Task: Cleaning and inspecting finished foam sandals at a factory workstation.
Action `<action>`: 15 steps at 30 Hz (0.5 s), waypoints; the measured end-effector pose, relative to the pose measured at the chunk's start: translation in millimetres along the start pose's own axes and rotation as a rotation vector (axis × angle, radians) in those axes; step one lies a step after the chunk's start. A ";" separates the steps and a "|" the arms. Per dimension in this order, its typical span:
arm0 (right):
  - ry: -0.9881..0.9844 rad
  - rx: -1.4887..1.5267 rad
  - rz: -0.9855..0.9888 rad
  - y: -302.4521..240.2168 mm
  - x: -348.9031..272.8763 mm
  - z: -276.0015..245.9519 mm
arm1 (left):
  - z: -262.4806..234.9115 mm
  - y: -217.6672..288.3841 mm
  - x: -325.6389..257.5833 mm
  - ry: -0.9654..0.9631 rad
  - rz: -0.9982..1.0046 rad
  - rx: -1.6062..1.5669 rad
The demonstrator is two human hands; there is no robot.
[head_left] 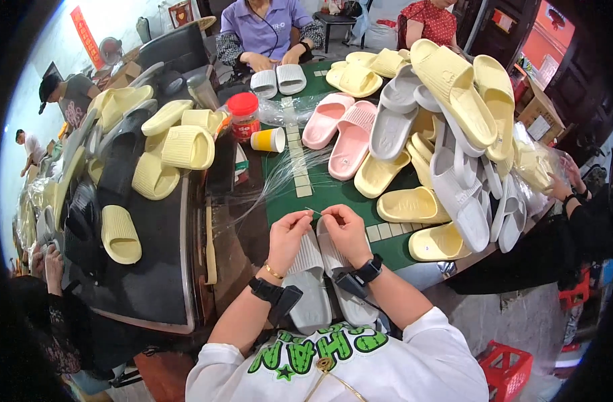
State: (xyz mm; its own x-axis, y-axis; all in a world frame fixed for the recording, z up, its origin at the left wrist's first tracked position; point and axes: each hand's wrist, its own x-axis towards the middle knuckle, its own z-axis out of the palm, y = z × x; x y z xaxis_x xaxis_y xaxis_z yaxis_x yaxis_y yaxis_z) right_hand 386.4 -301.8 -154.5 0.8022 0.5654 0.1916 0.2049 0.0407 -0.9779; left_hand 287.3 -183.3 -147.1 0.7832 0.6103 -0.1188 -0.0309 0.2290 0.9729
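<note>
My left hand (289,236) and my right hand (346,233) meet in front of me, each with thumb and forefinger pinched. A thin, pale strand (313,211) runs between the two pinches; its exact kind is too small to make out. Below my hands a pair of grey slippers lies side by side, the left slipper (311,295) and the right slipper (355,307), toes pointing away from me. My fingers partly cover their straps. Just beyond my left hand, a loose bundle of clear plastic strands (279,175) fans across the table.
Pink slippers (352,144) and a heap of yellow and grey slippers (447,127) fill the right side. More slippers (186,147) cover the left table. A red-lidded jar (243,117) and a yellow cup (269,140) stand between. Opposite, a co-worker (266,30) touches grey slippers (277,81).
</note>
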 end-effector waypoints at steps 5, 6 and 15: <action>-0.006 -0.043 -0.043 -8.2 -2.7 -0.4 | -2.2 -3.6 -0.4 0.008 0.001 -0.105; -0.005 -0.043 -0.041 -7.3 -2.3 -0.6 | -2.8 -3.5 0.6 0.006 0.003 -0.101; 0.004 -0.071 -0.075 -5.3 0.7 -0.1 | -3.5 -3.3 3.1 0.000 -0.008 -0.117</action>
State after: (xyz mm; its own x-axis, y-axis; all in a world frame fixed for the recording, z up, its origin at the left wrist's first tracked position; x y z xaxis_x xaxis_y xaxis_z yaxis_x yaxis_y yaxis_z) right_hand 385.9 -301.7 -149.1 0.7856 0.5595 0.2642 0.3032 0.0241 -0.9526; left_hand 287.7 -179.5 -151.4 0.7837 0.6081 -0.1265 -0.0971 0.3212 0.9420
